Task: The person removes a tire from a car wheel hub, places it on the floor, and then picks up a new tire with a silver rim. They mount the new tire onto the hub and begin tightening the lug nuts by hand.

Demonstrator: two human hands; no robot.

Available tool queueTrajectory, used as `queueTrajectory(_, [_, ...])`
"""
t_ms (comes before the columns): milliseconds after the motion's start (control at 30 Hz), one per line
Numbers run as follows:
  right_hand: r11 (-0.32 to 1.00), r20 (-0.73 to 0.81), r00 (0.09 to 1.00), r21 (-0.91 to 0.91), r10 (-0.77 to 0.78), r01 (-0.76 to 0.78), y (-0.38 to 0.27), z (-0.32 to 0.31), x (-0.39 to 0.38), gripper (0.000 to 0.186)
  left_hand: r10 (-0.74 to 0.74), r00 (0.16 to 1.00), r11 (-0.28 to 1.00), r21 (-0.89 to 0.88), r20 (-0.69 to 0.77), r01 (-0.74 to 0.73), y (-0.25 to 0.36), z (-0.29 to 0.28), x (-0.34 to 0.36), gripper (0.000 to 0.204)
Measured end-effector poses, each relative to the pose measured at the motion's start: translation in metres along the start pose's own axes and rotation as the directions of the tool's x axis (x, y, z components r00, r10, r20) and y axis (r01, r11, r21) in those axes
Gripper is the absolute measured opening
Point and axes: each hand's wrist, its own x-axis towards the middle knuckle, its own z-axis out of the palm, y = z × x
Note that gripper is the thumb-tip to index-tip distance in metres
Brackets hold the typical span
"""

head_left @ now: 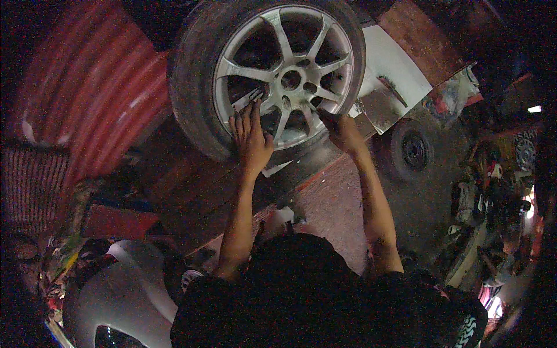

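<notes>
A large car wheel (292, 79) stands in front of me, with silver spokes and a black tyre (197, 87) around its rim. Powdery grey marks cover parts of its spokes. My left hand (250, 137) lies against the lower left of the rim, fingers stretched toward a spoke and slightly apart. At the lower right of the rim, my right hand (343, 132) is closed, its curled fingertips close to the end of a spoke. Whatever is in those fingers, if anything, is dark and too small to make out.
Red corrugated metal sheeting (110, 87) rises at the left. White and brown boards (400, 64) lie behind the wheel at the right. A smaller wheel (413, 148) rests on the floor. A grey motorcycle or scooter body (125, 284) stands at the lower left; clutter fills the right side.
</notes>
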Motion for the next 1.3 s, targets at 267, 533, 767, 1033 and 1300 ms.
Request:
queueTrajectory(267, [0.968, -0.132, 0.989, 0.230, -0.072, 0.101, -0.021, 0.022, 0.010, 0.040, 0.011, 1.000, 0.999, 0.047, 0.000, -0.011, 0.003, 0.000, 0.003, 0.082])
queueTrajectory(533, [0.974, -0.188, 0.982, 0.221, -0.014, 0.056, -0.041, 0.022, -0.014, 0.041, -0.033, 0.999, 0.999, 0.016, 0.038, 0.033, -0.005, 0.001, -0.001, 0.077])
queueTrajectory(767, [0.995, -0.068, 0.997, -0.089, 0.037, -0.042, -0.066, 0.009, 0.010, 0.050, -0.058, 0.995, 0.998, -0.022, 0.087, 0.060, 0.000, -0.001, 0.006, 0.079])
queueTrajectory(1033, [0.962, 0.088, 0.995, -0.271, 0.048, -0.023, -0.074, -0.004, 0.028, 0.048, -0.078, 0.996, 0.997, -0.011, 0.050, 0.079, 0.000, 0.005, 0.002, 0.081])
queueTrajectory(1300, [0.877, 0.035, 0.964, -0.408, -0.263, 0.254, -0.039, 0.011, 0.062, 0.033, -0.095, 0.993, 0.994, -0.045, 0.065, 0.098, -0.002, 0.014, 0.002, 0.088])
